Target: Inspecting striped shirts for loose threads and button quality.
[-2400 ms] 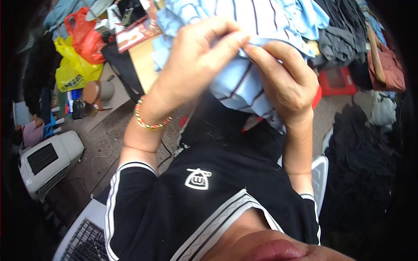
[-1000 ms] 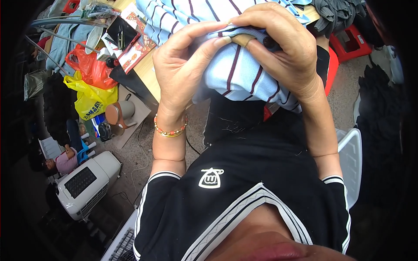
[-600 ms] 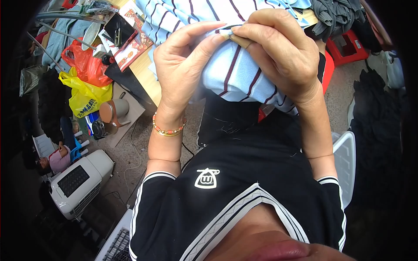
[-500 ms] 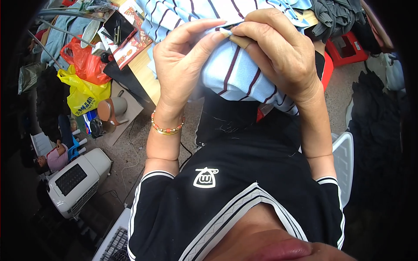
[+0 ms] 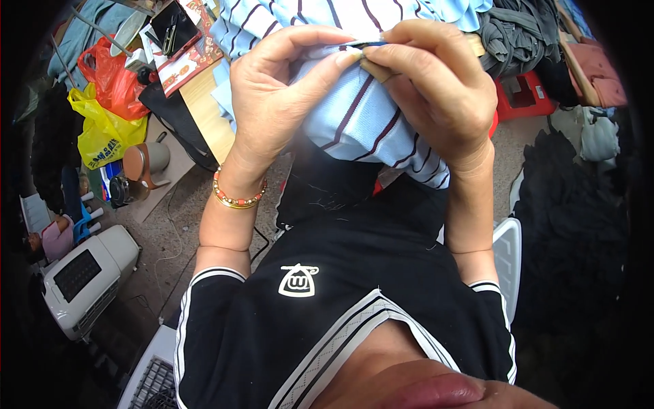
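Plainly, both of my hands met at one spot on the striped shirt (image 5: 371,116), held up in front of my chest. My left hand (image 5: 279,102) was closed on a fold of the cloth, thumb pressing toward the right. My right hand (image 5: 436,88) pinched the same fold from the other side, together with a thin tan piece I could not identify. The fold lay between the two thumbs, its edge running left to right, equally near both hands. The rest of the shirt trailed up onto the bench (image 5: 204,112).
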`<state>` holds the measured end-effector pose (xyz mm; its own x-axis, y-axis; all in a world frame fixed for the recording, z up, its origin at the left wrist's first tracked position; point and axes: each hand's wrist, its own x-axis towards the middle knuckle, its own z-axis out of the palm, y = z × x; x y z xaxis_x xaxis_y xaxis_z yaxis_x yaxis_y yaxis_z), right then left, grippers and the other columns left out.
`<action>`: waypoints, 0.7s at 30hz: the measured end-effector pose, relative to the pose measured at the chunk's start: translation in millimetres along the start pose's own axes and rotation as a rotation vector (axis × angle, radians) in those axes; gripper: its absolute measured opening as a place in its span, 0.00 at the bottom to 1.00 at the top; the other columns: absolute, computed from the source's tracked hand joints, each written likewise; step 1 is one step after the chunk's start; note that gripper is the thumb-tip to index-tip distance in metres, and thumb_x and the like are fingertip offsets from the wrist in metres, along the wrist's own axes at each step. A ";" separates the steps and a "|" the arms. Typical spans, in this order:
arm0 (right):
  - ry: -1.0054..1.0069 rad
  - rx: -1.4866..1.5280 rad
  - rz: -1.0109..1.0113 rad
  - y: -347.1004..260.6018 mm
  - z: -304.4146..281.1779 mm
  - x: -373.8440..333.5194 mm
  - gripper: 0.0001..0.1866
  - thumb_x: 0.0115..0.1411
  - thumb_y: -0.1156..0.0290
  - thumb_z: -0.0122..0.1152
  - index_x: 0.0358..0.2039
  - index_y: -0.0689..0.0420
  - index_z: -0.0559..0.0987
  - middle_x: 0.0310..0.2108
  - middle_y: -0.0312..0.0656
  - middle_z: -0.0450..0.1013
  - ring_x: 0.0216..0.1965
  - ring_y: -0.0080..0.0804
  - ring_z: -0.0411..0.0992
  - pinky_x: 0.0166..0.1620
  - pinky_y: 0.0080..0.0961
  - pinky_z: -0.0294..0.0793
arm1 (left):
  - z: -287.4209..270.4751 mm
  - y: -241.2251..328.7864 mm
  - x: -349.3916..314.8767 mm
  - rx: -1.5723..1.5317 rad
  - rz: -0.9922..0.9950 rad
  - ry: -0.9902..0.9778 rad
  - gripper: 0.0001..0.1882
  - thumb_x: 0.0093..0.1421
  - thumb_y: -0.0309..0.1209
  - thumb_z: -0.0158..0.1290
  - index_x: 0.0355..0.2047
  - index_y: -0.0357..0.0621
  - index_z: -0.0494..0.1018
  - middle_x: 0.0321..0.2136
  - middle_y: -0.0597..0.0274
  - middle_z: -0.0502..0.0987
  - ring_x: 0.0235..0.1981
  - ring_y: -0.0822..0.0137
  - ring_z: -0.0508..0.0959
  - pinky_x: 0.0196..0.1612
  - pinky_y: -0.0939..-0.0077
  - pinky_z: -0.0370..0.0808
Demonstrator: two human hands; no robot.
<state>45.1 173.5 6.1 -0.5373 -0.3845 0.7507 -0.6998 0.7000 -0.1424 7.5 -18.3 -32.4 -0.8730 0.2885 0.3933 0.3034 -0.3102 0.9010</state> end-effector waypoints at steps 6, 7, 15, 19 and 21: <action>-0.043 -0.081 0.111 -16.9 -3.7 -3.1 0.20 0.38 0.78 0.76 0.37 0.58 0.85 0.35 0.41 0.76 0.35 0.31 0.77 0.34 0.23 0.77 | -4.2 -2.4 -5.2 -0.012 -0.050 0.030 0.08 0.59 0.21 0.60 0.40 0.34 0.80 0.36 0.62 0.81 0.38 0.75 0.80 0.44 0.82 0.76; -0.039 -0.111 0.129 -19.6 -6.2 -4.2 0.21 0.38 0.77 0.77 0.38 0.58 0.85 0.35 0.41 0.76 0.35 0.32 0.76 0.34 0.23 0.77 | -4.7 -3.4 -6.1 -0.014 -0.062 0.035 0.09 0.60 0.22 0.60 0.41 0.35 0.80 0.36 0.63 0.81 0.38 0.75 0.80 0.44 0.83 0.76; -0.191 -0.167 0.284 -33.5 1.1 -15.3 0.17 0.44 0.66 0.74 0.36 0.56 0.84 0.34 0.36 0.75 0.37 0.36 0.73 0.39 0.33 0.71 | -15.8 -8.0 -9.4 0.113 -0.178 -0.058 0.15 0.63 0.25 0.58 0.50 0.38 0.78 0.43 0.61 0.80 0.43 0.76 0.78 0.47 0.84 0.74; -0.173 -0.141 0.301 -28.7 9.8 -16.2 0.13 0.46 0.68 0.72 0.34 0.54 0.84 0.32 0.34 0.74 0.36 0.34 0.73 0.37 0.31 0.69 | -19.5 -10.1 -8.3 0.192 -0.142 -0.122 0.15 0.63 0.27 0.58 0.50 0.39 0.78 0.43 0.62 0.80 0.43 0.76 0.78 0.46 0.84 0.74; -0.157 -0.164 0.270 -26.7 13.0 -16.3 0.12 0.46 0.69 0.71 0.34 0.53 0.85 0.31 0.33 0.73 0.36 0.33 0.73 0.37 0.30 0.67 | -21.9 -12.0 -6.6 0.235 -0.115 -0.137 0.15 0.63 0.27 0.58 0.50 0.39 0.78 0.43 0.62 0.80 0.43 0.77 0.78 0.46 0.83 0.74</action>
<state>66.4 153.3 -10.7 -0.7673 -0.2518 0.5898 -0.4451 0.8712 -0.2071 1.2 -36.3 -49.9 -0.8521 0.4340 0.2926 0.2993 -0.0546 0.9526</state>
